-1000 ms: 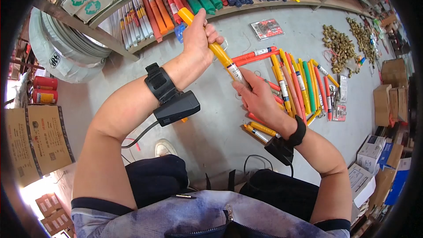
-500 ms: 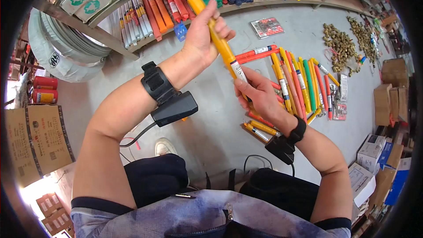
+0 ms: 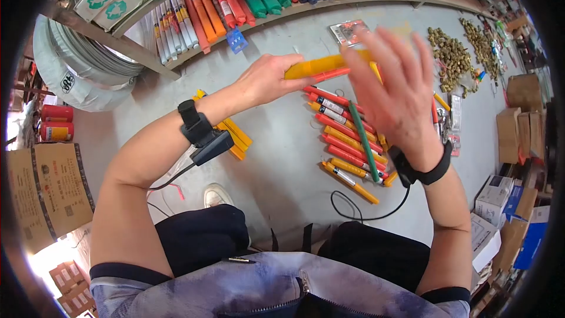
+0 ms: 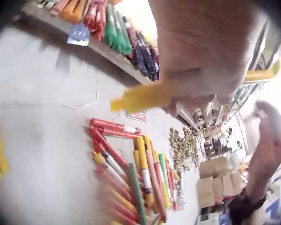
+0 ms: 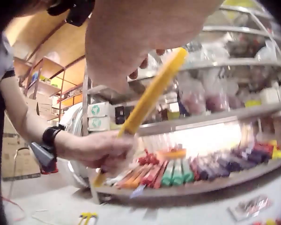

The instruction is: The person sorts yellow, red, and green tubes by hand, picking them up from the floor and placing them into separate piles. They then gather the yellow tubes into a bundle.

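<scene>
My left hand [image 3: 268,79] grips one end of a long yellow roll [image 3: 323,66], held over the floor with its other end pointing right. My right hand [image 3: 397,97] is raised beside the far end, blurred, with its fingers spread; it overlaps that end in the head view. In the right wrist view the yellow roll [image 5: 152,91] slants up from the left fist [image 5: 110,147]. Below the hands lies a group of red and yellow rolls [image 3: 347,141], several with white labels, with a green roll [image 3: 365,141] lying across them.
More yellow rolls [image 3: 235,138] lie on the floor by my left forearm. A low shelf [image 3: 318,6] of coloured rolls runs along the back. Piles of brass-coloured fittings [image 3: 450,59] lie at the right, near cardboard boxes [image 3: 521,94]. A large wrapped coil [image 3: 82,65] stands left.
The right hand has let go of the yellow roll and risen, fingers spreading. The left hand has moved down, and the roll now lies nearly level. The green roll and the left-side yellow rolls have come into view.
</scene>
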### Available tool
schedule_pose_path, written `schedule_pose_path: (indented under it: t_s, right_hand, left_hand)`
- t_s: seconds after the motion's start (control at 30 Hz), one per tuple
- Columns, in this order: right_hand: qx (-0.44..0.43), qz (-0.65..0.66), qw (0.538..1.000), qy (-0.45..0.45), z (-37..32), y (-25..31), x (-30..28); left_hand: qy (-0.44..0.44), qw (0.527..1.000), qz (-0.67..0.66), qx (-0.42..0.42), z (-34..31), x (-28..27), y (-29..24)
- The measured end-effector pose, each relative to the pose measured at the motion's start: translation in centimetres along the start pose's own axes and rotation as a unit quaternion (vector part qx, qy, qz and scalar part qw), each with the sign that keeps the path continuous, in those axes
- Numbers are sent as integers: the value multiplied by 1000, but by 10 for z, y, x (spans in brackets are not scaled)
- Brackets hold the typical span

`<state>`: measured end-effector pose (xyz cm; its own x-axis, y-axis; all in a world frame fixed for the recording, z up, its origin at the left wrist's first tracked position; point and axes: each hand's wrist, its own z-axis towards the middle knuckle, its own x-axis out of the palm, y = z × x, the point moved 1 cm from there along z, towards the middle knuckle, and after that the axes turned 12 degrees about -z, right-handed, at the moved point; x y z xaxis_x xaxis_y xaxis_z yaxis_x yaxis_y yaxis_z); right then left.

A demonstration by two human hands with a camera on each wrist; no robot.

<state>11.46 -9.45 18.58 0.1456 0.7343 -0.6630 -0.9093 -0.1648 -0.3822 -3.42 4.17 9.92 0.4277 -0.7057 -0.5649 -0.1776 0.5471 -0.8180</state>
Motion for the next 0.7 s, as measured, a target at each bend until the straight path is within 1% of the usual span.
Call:
schedule_pose_path:
  t_s: [0.07, 0.1, 0.13, 0.17, 0.2, 0.23, 0.3, 0.33, 0.4, 0.43, 0.5, 0.53, 0.57, 0.6, 0.63, 0.7]
  right_hand:
    - [15, -125, 989, 74, 7, -9, -4]
    - [16, -108, 989, 100, 6, -14, -2]
    - [16, -107, 989, 101, -1, -20, -1]
    - [57, -4, 974, 219, -12, -25, 4]
    - [95, 98, 933, 332, -22, -27, 10]
    - [94, 99, 933, 333, -30, -23, 16]
    - [61, 169, 962, 206, -47, -14, 30]
    - [60, 170, 962, 207, -51, -11, 34]
    - [81, 254, 924, 274, -58, -5, 41]
    - [82, 253, 924, 275, -61, 1, 44]
    - [158, 385, 872, 258, -65, 21, 51]
    - [157, 386, 872, 258, -69, 26, 55]
    - [227, 463, 800, 306, -73, 29, 61]
    - [293, 534, 712, 350, -76, 34, 62]
    - [294, 537, 707, 354, -78, 41, 58]
    - [330, 633, 526, 463, -76, 51, 55]
  left_hand:
    - [8, 1000, 25, -7, -1, 1, 5]
    - [15, 998, 50, -16, -3, 1, 8]
    - [15, 998, 50, -18, -4, -1, 9]
    - [16, 997, 82, 2, -4, -3, 8]
    - [16, 993, 113, 21, -5, -5, 9]
    - [16, 993, 112, 19, -6, -5, 11]
    - [33, 984, 174, 30, -6, -6, 15]
    - [33, 984, 173, 28, -9, -5, 15]
    - [73, 971, 228, -17, -14, -1, 12]
    - [74, 971, 227, -16, -13, 2, 9]
    - [109, 960, 255, 35, -12, 8, 2]
    - [109, 960, 254, 34, -12, 7, -1]
    - [128, 952, 277, 20, -11, 5, -3]
    - [149, 943, 297, 5, -11, 4, -4]
    - [152, 944, 292, 0, -15, 4, -6]
    - [238, 932, 251, 110, -8, -5, -8]
